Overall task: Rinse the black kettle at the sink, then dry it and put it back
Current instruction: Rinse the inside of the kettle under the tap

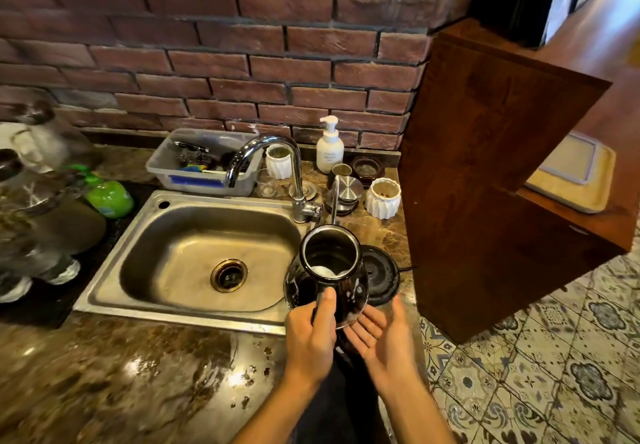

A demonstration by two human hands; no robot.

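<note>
My left hand (313, 331) holds the black kettle (327, 275) by its handle, lid off, just beyond my grip at the sink's (194, 256) right rim. My right hand (379, 334) is open, empty, just under its base. The faucet (273, 170) runs no water. I cannot tell whether rinsing is done; drying and return to the base (381, 272) appear outstanding.

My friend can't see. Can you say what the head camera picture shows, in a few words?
A person's left hand holds an open black kettle by its handle beside a steel sink, with the right hand open under it. A round black base sits behind the kettle, near the tap.
</note>
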